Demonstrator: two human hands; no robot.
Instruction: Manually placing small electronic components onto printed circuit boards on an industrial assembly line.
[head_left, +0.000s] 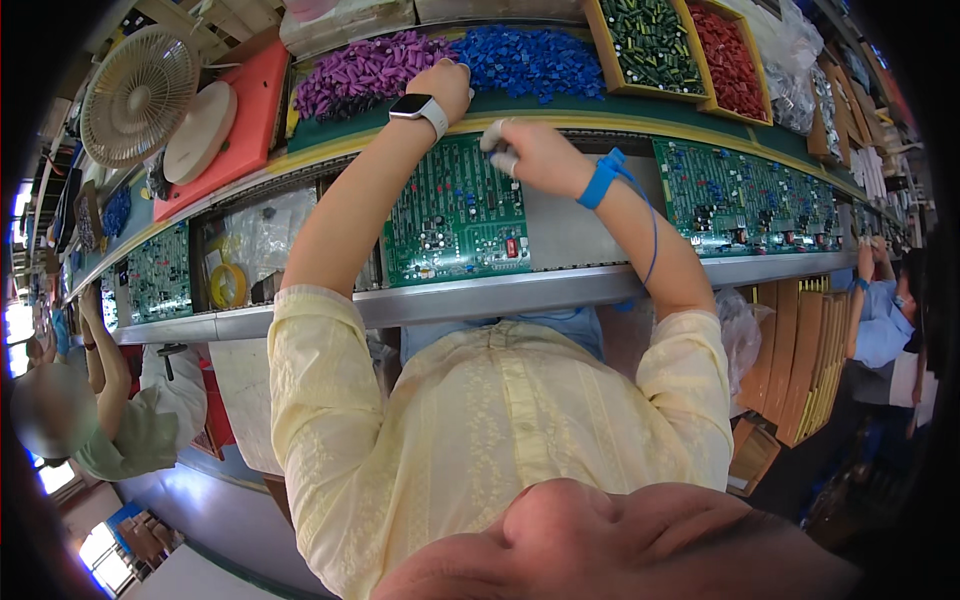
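Note:
My left hand [447,88], with a watch at its wrist, reaches to where the heap of purple components [375,65] meets the heap of blue components [535,62]. Its fingers are curled and the tips are partly hidden, so what they hold cannot be made out. Over the upper right edge of a green circuit board [455,215] hovers my right hand [535,155], wearing pale finger cots and a blue wrist strap. Its thumb and forefinger are bent together around a small dark bluish component [488,152]. The board lies flat on the line, densely fitted with parts.
Boxes of green components [650,45] and red components [728,60] stand at the back right. More circuit boards [745,200] lie along the line to the right. A metal rail [480,300] runs in front. A fan [140,95] stands at left; other people work at both sides.

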